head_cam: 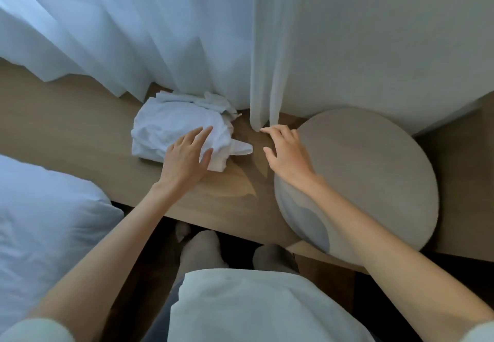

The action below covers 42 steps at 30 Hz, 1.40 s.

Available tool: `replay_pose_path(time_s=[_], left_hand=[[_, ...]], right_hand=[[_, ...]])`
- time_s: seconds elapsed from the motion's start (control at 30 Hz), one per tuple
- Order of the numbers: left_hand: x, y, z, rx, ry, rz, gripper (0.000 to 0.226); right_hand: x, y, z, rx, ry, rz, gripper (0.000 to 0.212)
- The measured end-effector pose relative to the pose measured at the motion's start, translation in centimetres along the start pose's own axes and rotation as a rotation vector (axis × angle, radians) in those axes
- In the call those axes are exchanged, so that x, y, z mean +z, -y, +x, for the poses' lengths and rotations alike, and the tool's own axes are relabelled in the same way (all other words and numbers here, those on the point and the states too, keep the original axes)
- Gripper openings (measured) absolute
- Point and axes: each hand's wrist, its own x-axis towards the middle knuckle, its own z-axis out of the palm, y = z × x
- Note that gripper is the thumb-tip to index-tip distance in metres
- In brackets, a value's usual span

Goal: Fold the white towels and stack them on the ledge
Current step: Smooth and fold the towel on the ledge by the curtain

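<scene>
Nearest the camera, the person's pale shirt (256, 307) fills the bottom of the view, with two grey-socked feet (203, 248) on the dark floor just beyond it and a white pillow (45, 224) on the bed at the left. Both bare forearms reach forward over the wooden bench (66, 133), which runs left to right under the curtains. A round beige cushion (374, 170) lies on the bench at the right, its near edge hanging past the bench's front lip. The right hand (287, 154) hovers between that cushion and the towels, its fingers (270, 130) spread wide and lightly curled, holding nothing, the fingertips close to the hem of the narrow white curtain (267, 74). The left hand (187, 154) lies palm down on the near right part of the white towels (173, 125), fingers (201, 134) open and splayed, pressing flat rather than gripping. The towels sit as a rumpled, roughly folded bundle in the middle of the bench — its long axis runs from the near left toward the far right, and a small tongue of cloth (240, 149) sticks out of its near right side, pointing right toward the other hand. A looser crumpled heap (205, 100) sits at the bundle's far edge, touching the sheer curtain (120, 34) behind it — beyond that, at the right, a plain pale wall (401, 34).
</scene>
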Motion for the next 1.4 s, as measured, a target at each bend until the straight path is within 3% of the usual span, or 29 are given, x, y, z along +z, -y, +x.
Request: replay_pose_path(time_s=[0.27,0.5,0.77,1.03,1.1,1.2,1.4], left_hand=[[-1.9,13.4,6.3,-0.01,0.126,-0.036,0.054],[-2.2,19.7,12.7,0.082,0.263,0.03,0.059],[4.2,24.4,19.9,0.099,0.404,0.064,0.066],[12.3,28.5,24.8,0.048,0.416,0.03,0.069],[13.4,29.1,25.5,0.043,0.346,-0.001,0.06],[14.0,29.6,26.3,0.002,0.273,-0.144,0.031],[12.6,28.9,25.7,-0.039,0.216,-0.252,0.019]], right_hand=[[8.6,8.9,6.6,0.208,0.08,0.06,0.05],[13.1,13.5,12.5,0.378,0.145,0.081,0.062],[19.5,10.6,22.3,0.462,0.215,0.041,0.072],[27.7,5.2,28.5,0.523,0.211,0.093,0.084],[28.8,4.5,29.4,0.546,0.162,0.112,0.08],[29.5,4.2,30.1,0.523,0.068,0.151,0.054],[27.7,5.2,29.0,0.374,-0.069,0.105,0.022]])
